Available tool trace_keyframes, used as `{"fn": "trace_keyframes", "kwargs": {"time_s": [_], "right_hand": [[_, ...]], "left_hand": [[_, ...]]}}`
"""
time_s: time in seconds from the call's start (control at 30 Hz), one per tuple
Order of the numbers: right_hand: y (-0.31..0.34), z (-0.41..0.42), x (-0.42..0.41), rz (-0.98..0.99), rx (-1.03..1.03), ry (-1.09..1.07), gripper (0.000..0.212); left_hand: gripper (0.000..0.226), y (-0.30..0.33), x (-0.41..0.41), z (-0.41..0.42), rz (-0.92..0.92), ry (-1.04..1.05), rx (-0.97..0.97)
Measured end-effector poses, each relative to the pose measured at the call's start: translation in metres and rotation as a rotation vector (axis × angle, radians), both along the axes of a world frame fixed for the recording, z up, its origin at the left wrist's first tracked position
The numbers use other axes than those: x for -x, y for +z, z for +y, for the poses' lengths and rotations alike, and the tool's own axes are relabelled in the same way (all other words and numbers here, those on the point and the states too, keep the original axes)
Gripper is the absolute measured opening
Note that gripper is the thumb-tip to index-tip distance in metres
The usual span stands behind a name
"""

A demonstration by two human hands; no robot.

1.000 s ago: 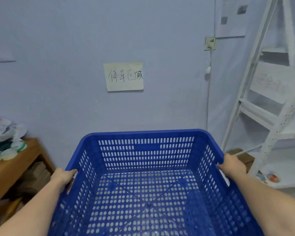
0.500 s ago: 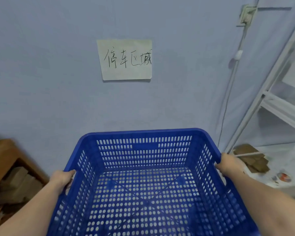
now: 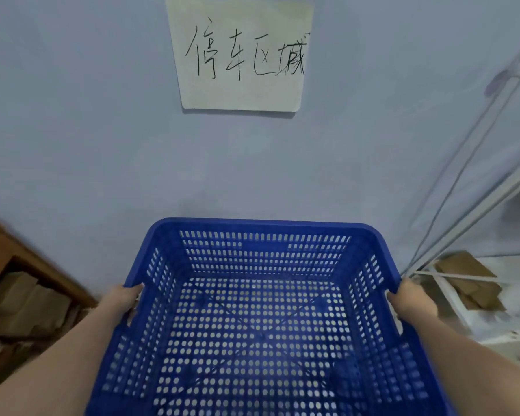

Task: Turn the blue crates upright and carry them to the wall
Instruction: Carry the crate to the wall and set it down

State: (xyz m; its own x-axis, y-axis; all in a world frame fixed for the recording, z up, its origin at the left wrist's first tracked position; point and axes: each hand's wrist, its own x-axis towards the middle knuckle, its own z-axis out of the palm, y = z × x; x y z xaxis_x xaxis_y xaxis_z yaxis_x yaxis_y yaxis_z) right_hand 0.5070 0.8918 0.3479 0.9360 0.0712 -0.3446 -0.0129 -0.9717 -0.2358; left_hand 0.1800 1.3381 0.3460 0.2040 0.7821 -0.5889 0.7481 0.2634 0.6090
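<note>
You hold a blue perforated plastic crate (image 3: pixel 264 253) straight in front of you, with one hand on each of its side walls. Your left hand (image 3: pixel 119 301) grips the left rim close to the far left corner. Its fingers are curled around the edge, and their tips are hidden behind the wall. Your right hand (image 3: pixel 412 301) grips the right rim at about the same place on the other side, also with the fingers wrapped around the edge. Both your forearms run along the outside of the crate, towards the bottom corners of the view.

The crate is open on top and sits level. Through the round holes of its floor only pale spots show, so I cannot tell whether it rests on something or hangs in your grip.

The far wall of the crate is near a pale blue-grey wall (image 3: pixel 102 145); whether the two touch, I cannot tell. On this wall, directly above the crate, hangs a cream sheet of paper (image 3: pixel 240 91) with four black handwritten characters.

At your left stands a brown wooden counter (image 3: pixel 0 244), and crumpled brown cardboard pieces (image 3: pixel 24 301) lie under it. At your right is a white metal shelf rack (image 3: pixel 478 216). Flat brown cardboard pieces (image 3: pixel 469 280) lie on its low shelf, just beside your right hand in the view.
</note>
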Motion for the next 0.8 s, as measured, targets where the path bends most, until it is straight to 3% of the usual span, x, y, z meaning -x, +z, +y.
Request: {"fn": "trace_keyframes", "kwargs": {"time_s": [0.3,0.47,0.57,0.7,0.8], "right_hand": [[-0.094,0.032,-0.043,0.287,-0.014,-0.091,0.013],[-0.160,0.050,-0.064,0.364,-0.013,-0.197,0.037],[-0.202,0.064,-0.071,0.385,0.017,-0.209,0.041],[-0.269,0.080,-0.076,0.380,0.057,-0.180,0.040],[-0.322,0.084,-0.076,0.401,0.067,-0.177,0.043]], "left_hand": [[0.026,-0.103,-0.035,0.003,0.122,0.151,0.105],[0.034,-0.163,-0.049,0.002,0.216,0.239,0.174],[0.023,-0.207,-0.054,0.007,0.244,0.250,0.164],[0.036,-0.291,-0.042,0.024,0.300,0.244,0.214],[0.029,-0.346,-0.037,0.032,0.310,0.245,0.238]]}}
